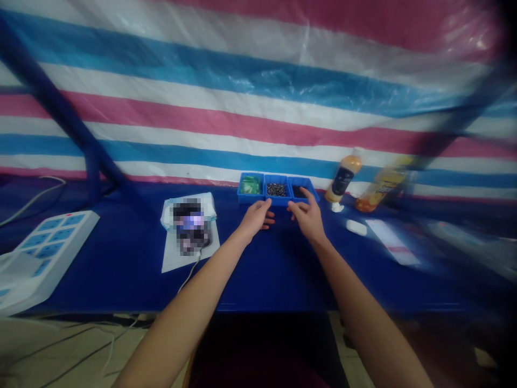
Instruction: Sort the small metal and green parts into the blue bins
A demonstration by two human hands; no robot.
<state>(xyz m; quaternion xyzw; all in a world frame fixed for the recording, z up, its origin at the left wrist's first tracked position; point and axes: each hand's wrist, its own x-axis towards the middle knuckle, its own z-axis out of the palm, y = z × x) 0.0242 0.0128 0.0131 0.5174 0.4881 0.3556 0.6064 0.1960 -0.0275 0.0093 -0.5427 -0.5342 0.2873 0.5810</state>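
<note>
Both of my arms stretch forward over a blue table (258, 269). My left hand (255, 217) hovers just in front of three small blue bins, its fingers loosely curled and apart, holding nothing. My right hand (307, 215) reaches toward the right bin (302, 191), fingers spread and empty. The left bin (250, 186) holds green pieces, the middle bin (277, 189) holds small dark parts, and the right bin holds something dark.
A blurred dark device (190, 226) lies on white paper at the left, with a cable running off the table. A white power strip (40, 248) sits at the far left. Two bottles (344, 180) (379, 191), a small white object (356, 227) and a white card (393, 241) lie right.
</note>
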